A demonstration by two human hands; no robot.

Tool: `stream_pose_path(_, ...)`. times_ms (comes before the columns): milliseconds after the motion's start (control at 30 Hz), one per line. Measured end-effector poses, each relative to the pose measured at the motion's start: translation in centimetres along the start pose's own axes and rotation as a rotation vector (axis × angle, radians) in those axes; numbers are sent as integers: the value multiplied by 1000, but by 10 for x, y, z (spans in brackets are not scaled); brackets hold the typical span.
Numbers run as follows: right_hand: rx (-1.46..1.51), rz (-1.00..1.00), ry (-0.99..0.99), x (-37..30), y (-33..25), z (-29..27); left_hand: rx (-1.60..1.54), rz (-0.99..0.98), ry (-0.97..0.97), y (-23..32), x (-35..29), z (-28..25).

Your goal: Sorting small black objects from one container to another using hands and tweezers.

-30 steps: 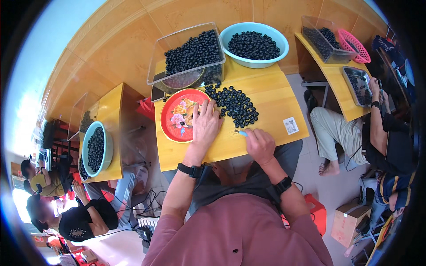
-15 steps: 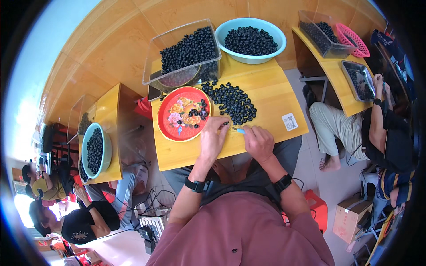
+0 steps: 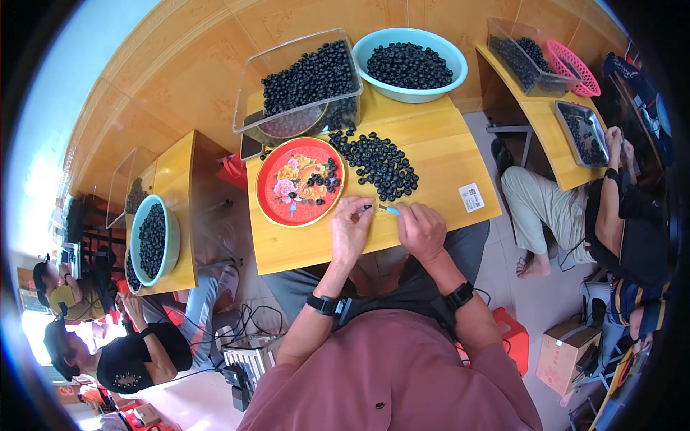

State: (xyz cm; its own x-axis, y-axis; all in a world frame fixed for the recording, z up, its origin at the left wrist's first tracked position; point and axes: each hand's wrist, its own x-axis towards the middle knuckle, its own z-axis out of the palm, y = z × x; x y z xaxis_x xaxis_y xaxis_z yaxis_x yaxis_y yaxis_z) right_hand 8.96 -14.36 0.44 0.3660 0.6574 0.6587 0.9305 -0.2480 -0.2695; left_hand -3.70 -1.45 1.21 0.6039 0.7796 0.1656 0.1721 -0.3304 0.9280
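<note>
I hold one small dark berry (image 3: 367,207) in the fingertips of my left hand (image 3: 350,233), and the grip there is closed on it, pinched tight so that it cannot roll away. My right hand (image 3: 421,230) is closed around a small blue tool (image 3: 390,210), and its tip points toward the berry; the two hands are very near each other, just above the front edge of the surface (image 3: 316,248), because the work is fine and I need both close under my eyes. The berry is so small that I cannot tell if the tool touches it already. The loose pile (image 3: 377,164) of dark berries lies just beyond my hands, near enough that I can take one without stretching. The red plate (image 3: 291,188) with the flower pattern stands to the left of the pile, beside my left hand, and it carries a few berries at its right side, apart from the pile. Farther back stand a clear box (image 3: 302,86) and a teal bowl (image 3: 410,65), both full of the same berries, out of the way because I do not reach them often. Other people sit at similar surfaces at both sides, with their own bowls.
</note>
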Motion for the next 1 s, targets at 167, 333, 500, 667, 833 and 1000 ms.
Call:
stream_pose_path(167,-7,1,-12,0,-1,1,-186,-60,21,-15,-3,11)
stream_pose_path(333,0,-3,-18,-1,0,0,-137,48,12,-15,-4,9)
stream_pose_path(500,12,-33,-22,-2,1,0,-118,-9,15,-8,-5,10)
stream_pose_path(667,11,-56,-23,-2,2,0,-12,44,-6,-2,-7,12)
stream_pose_path(833,12,-66,-23,-1,1,-1,26,123,-18,-5,-7,15)
stream_pose_path(1000,0,-59,-36,0,1,0,-59,18,-27,-9,-7,15)
